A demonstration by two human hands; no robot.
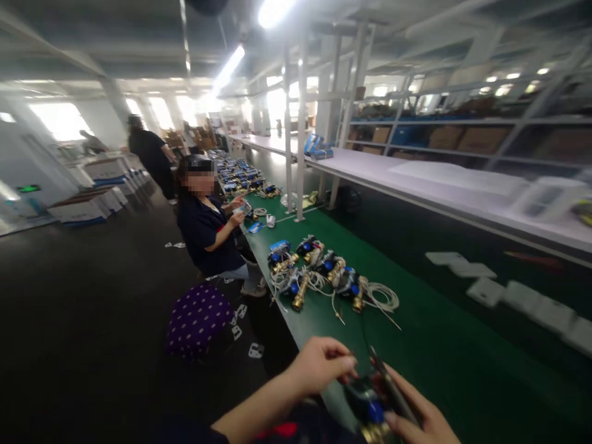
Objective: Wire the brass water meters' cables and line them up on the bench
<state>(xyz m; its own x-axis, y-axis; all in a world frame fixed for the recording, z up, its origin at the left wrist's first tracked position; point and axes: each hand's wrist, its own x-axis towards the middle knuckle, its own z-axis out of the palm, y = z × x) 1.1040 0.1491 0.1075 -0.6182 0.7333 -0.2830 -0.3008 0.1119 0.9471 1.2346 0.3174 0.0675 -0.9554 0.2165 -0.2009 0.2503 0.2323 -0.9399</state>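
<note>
1. Green matte bench (pixel 416 345) under white tube lights, carrying a cluster of brass-and-blue meters (pixel 319 271) with coiled white cables
2. Left hand (pixel 319 364) fingers pinched on a thin wire
3. Right hand (pixel 411 413) grasps a brass, blue-capped meter (pixel 370 410) at the bench's near edge

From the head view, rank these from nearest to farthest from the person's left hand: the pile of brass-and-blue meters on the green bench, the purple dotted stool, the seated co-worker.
Measured from the left hand:
1. Pile of meters, just ahead on the green bench.
2. Purple dotted stool, off to the left on the floor; close to the pile in distance, so this order is loose.
3. Seated co-worker, farther up the bench's left edge.
</note>
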